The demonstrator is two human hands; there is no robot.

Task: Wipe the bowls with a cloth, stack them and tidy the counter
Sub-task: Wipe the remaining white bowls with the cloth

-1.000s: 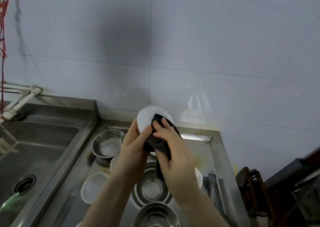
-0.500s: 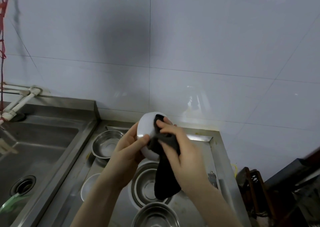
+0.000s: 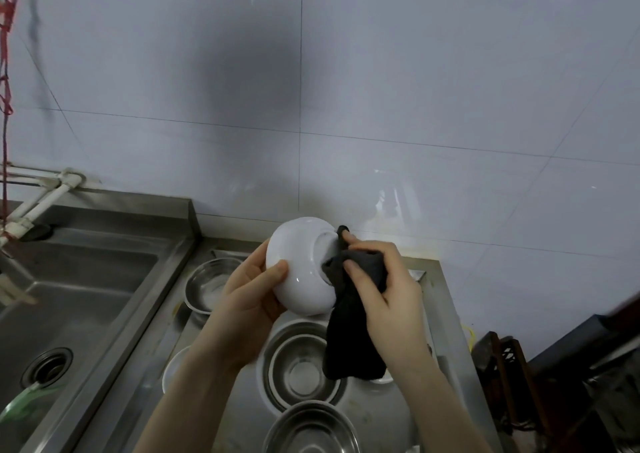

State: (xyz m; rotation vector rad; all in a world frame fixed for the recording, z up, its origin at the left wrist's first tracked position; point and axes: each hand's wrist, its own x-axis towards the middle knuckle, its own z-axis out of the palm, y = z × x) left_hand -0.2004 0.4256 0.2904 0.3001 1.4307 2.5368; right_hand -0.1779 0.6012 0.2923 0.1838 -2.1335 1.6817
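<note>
Fingers of the left hand [image 3: 247,288] grip a white bowl [image 3: 301,269]; the right hand [image 3: 384,286] pinches a dark cloth [image 3: 349,335] against its base. Held by its smooth side, the bowl could slip onto the steel bowls [image 3: 301,369] at six o'clock if rubbed hard.

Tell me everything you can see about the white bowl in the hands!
The white bowl looks smooth, glossy and ceramic. It is tipped on its side, its round foot ring facing right. The left hand grips its rim, thumb on the outer wall. The right hand presses a dark cloth against the base. It is held above the steel counter; its inside is hidden.
</note>
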